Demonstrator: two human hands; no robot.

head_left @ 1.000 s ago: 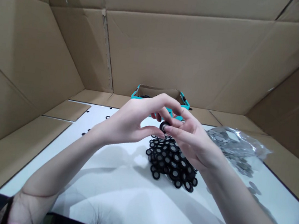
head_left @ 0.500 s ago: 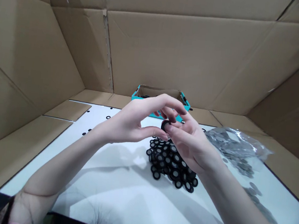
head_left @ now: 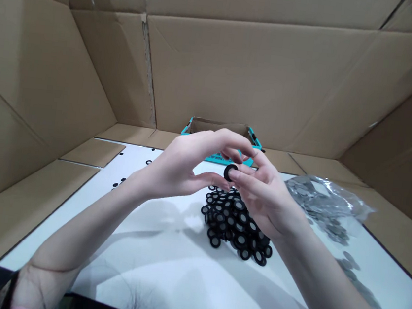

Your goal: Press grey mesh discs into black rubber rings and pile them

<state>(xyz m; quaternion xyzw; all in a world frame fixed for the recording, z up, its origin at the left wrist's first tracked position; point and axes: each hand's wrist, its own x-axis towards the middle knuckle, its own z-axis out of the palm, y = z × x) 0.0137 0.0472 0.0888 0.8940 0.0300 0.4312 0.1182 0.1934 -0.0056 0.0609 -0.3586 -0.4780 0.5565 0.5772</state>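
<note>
A washer [head_left: 225,172] sits in the grip [head_left: 229,173]. Below the grip, a pile of washers [head_left: 235,222] lies on the tabletop [head_left: 162,278]; a plastic bag of metal discs [head_left: 323,200] lies to the right, a box [head_left: 218,127] stands behind, and cardboard walls [head_left: 255,81] surround everything.

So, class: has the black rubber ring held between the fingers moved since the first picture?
Yes: the black rubber ring has shifted slightly to the right in view, judged against the teal box behind it.
</note>
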